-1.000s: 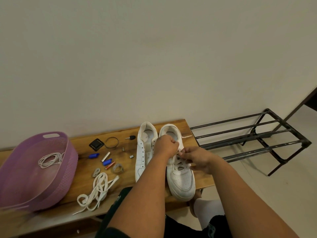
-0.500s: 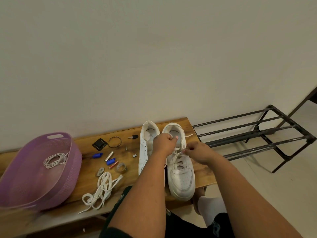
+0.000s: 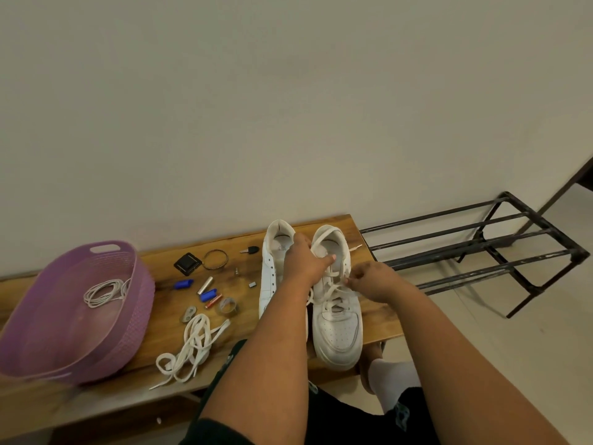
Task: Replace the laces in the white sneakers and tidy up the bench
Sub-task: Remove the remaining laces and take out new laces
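Two white sneakers stand side by side on the wooden bench (image 3: 378,319), toes toward me. The right sneaker (image 3: 337,329) carries a white lace crossed over its tongue. The left sneaker (image 3: 272,271) shows bare eyelets. My left hand (image 3: 303,263) grips the right sneaker's collar and tongue, thumb pointing right. My right hand (image 3: 373,281) pinches the lace at the upper right eyelets. One lace end (image 3: 356,248) sticks out to the right of the heel. A loose pile of white laces (image 3: 192,345) lies on the bench left of the shoes.
A purple basket (image 3: 41,329) at the left holds a coiled thin white cord (image 3: 104,292). Small items are scattered on the bench between basket and shoes: a black square case (image 3: 187,263), a ring (image 3: 215,259), a key (image 3: 250,250), blue caps, batteries. A black metal rack (image 3: 481,248) stands to the right.
My left hand slid up from the laces to the right sneaker's collar. My right hand stays at the upper eyelets with the lace. The view shifted slightly.
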